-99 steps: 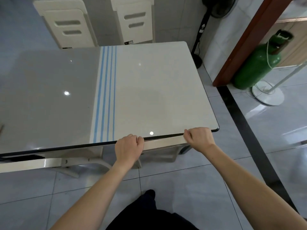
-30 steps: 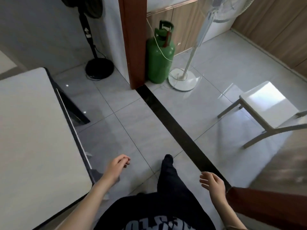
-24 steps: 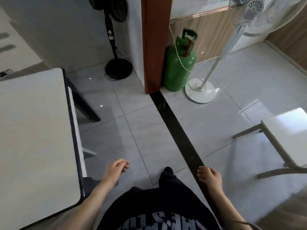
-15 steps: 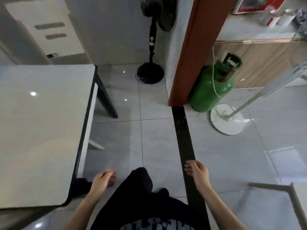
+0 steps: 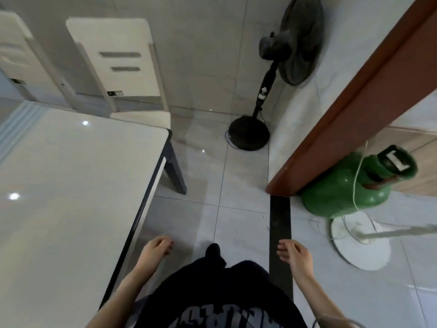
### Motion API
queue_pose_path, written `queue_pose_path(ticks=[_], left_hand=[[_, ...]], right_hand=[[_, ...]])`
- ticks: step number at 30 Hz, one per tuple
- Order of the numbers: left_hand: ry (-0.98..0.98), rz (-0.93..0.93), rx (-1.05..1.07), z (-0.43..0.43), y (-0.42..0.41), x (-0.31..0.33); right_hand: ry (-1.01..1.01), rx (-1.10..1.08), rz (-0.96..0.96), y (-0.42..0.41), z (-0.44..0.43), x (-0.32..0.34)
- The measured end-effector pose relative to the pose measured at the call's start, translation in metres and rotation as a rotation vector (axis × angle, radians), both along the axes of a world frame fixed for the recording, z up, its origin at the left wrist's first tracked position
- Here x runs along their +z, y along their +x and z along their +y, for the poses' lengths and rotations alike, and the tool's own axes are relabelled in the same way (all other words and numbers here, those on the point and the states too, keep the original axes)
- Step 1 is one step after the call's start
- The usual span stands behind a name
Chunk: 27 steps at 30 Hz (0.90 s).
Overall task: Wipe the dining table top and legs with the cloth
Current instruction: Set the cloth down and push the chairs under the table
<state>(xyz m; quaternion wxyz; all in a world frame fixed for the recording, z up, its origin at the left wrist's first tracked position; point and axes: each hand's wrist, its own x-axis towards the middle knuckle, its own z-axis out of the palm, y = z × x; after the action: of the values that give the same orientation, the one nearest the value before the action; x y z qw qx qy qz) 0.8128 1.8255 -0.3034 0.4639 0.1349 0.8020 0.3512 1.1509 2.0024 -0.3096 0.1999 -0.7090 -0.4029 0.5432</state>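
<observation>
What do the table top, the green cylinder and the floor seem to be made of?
Table top: probably glass or lacquer, glossy; it mirrors light spots and has a dark rim. Green cylinder: likely painted metal, with a soft sheen. Floor: pale glazed tile; grout lines and reflections show.

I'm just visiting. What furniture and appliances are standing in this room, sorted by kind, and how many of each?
Tables: 1, the dining table
Chairs: 2, the white chair at the table's far corner and the second white chair at the left edge
Standing fans: 2, the black fan and the white fan
Gas cylinders: 1, the green cylinder
Total: 6
</observation>
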Motion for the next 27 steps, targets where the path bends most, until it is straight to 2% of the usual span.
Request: queue_pose_path(ticks=[8, 18, 27], left_hand=[[0.062, -0.003, -0.079, 0.16, -0.038, 0.006], [0.042, -0.028, 0.154, 0.291, -0.076, 0.0], [0.033, -0.008, 0.347, 0.362, -0.126, 0.008]], right_hand=[[-0.033, -0.015, -0.01, -0.029, 0.13, -0.002], [-0.084, 0.204, 0.051, -0.116, 0.353, 0.005], [-0.034, 0.387, 0.087, -0.23, 0.476, 0.009]])
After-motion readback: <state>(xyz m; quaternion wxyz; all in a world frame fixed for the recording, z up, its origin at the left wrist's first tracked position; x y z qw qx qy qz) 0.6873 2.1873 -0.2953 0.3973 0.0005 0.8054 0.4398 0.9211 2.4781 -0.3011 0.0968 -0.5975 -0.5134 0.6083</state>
